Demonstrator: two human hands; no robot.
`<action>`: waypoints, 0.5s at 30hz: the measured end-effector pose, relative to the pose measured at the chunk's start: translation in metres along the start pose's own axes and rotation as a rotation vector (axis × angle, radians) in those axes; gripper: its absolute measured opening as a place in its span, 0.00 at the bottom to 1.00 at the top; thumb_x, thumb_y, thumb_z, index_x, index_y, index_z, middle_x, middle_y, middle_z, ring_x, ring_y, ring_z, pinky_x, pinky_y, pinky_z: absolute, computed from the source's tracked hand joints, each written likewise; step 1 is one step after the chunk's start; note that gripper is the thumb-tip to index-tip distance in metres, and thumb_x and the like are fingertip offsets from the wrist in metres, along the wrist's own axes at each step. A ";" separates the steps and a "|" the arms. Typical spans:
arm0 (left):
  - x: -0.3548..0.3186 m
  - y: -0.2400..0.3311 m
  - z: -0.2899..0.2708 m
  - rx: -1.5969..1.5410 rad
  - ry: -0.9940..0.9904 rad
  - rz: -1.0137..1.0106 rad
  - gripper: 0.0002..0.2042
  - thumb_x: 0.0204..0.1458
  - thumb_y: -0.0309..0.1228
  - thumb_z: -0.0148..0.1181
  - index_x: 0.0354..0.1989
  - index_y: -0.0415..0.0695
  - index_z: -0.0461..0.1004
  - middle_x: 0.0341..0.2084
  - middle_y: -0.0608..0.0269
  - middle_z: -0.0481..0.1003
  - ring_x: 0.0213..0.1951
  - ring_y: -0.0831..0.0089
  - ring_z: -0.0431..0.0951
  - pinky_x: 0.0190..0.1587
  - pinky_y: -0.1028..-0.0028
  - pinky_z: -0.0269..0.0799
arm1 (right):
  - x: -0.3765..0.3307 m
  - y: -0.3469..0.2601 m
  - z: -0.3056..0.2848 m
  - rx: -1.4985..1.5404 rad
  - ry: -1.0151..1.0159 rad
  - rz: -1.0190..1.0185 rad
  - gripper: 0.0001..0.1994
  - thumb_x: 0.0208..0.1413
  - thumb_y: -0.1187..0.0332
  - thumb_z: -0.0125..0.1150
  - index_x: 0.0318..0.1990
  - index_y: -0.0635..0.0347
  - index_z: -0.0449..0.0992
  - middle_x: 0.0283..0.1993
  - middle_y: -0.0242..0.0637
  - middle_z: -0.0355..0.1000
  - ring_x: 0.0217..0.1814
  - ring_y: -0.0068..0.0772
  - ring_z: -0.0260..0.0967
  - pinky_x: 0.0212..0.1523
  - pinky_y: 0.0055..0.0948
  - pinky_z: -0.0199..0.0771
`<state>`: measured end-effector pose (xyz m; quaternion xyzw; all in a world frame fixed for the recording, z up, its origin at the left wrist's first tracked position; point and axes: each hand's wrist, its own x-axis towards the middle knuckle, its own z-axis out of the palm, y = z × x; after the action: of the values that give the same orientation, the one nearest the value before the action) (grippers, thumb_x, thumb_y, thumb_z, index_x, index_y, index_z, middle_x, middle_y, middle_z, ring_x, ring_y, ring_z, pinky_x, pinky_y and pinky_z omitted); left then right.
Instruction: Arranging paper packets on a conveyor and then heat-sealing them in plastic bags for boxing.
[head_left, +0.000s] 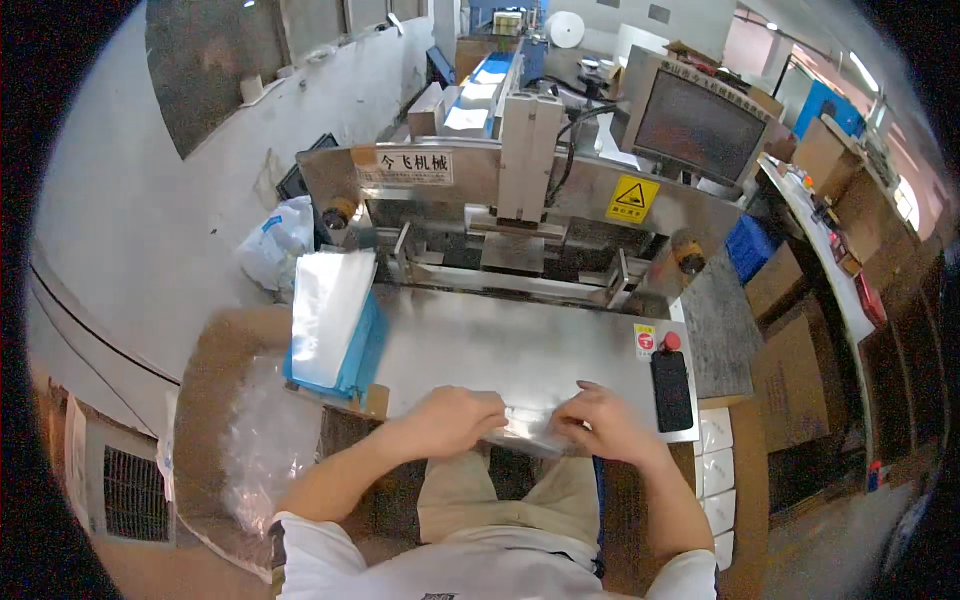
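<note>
At the front edge of the metal worktop (470, 340), a shiny clear plastic bag (530, 428) spans the gap between my hands. My left hand (458, 418) has its fingers pinched on the bag's left side. My right hand (604, 422) pinches the other side, its index finger raised. The bag's lower part hangs over the edge above my lap and looks blurred; whether anything is inside it I cannot tell. To the left, a stack of flat clear sleeves (328, 310) lies on a blue tray (366, 345).
Behind the worktop stands a metal machine with a vertical column (527, 150) and a screen (700, 125). A black phone (672, 392) and a red button (671, 342) sit at the right. Crumpled plastic fills a carton (215, 350) at left. White boxes (717, 470) stand low right.
</note>
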<state>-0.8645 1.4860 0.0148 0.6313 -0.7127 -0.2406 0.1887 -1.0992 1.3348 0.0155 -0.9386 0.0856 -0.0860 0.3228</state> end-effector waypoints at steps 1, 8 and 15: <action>0.000 -0.002 -0.008 -0.023 -0.048 -0.034 0.12 0.59 0.39 0.53 0.37 0.45 0.77 0.28 0.50 0.78 0.34 0.46 0.77 0.38 0.54 0.72 | 0.000 0.003 -0.005 -0.031 -0.013 -0.053 0.03 0.53 0.69 0.63 0.33 0.56 0.79 0.33 0.37 0.76 0.44 0.45 0.72 0.63 0.52 0.61; 0.048 -0.075 -0.024 -0.007 -0.091 0.035 0.14 0.60 0.39 0.50 0.36 0.41 0.76 0.34 0.46 0.77 0.38 0.46 0.77 0.43 0.56 0.72 | 0.049 0.077 -0.003 -0.127 0.038 -0.079 0.08 0.53 0.62 0.60 0.32 0.55 0.80 0.34 0.41 0.76 0.43 0.47 0.72 0.52 0.44 0.69; 0.163 -0.202 -0.059 -0.314 -0.182 -0.147 0.20 0.55 0.50 0.60 0.43 0.45 0.81 0.36 0.64 0.81 0.39 0.76 0.77 0.42 0.70 0.72 | 0.156 0.177 -0.011 -0.145 0.008 0.253 0.13 0.57 0.60 0.55 0.37 0.61 0.79 0.38 0.52 0.76 0.42 0.58 0.73 0.45 0.49 0.73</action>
<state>-0.6886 1.3005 -0.0599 0.6202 -0.6325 -0.4181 0.2013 -0.9691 1.1573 -0.0691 -0.9410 0.2104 -0.0417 0.2619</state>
